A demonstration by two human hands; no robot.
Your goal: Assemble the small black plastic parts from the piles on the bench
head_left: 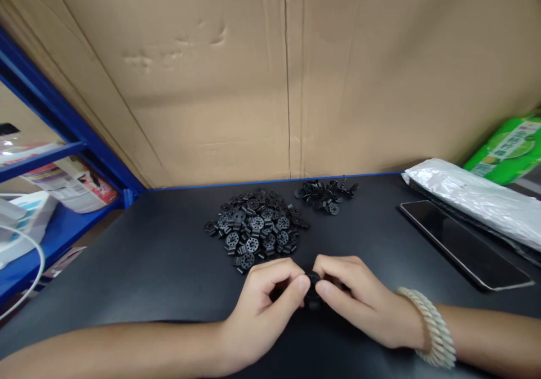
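Pinching one small black part (313,286) between them near the desk's (139,266) front edge, the left hand (264,305) and right hand (359,305) work before two piles (256,232) of parts, the smaller (325,193) by the back edge.

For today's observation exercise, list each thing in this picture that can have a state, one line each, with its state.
Left hand: fingers pinched on the small black part.
Right hand: pinched on the same part.
Small black part: held between both hands, just above the table.
Large pile of black parts: loose heap.
Small pile: apart, behind.
Phone: flat, screen dark.
Plastic bag: lying crumpled.
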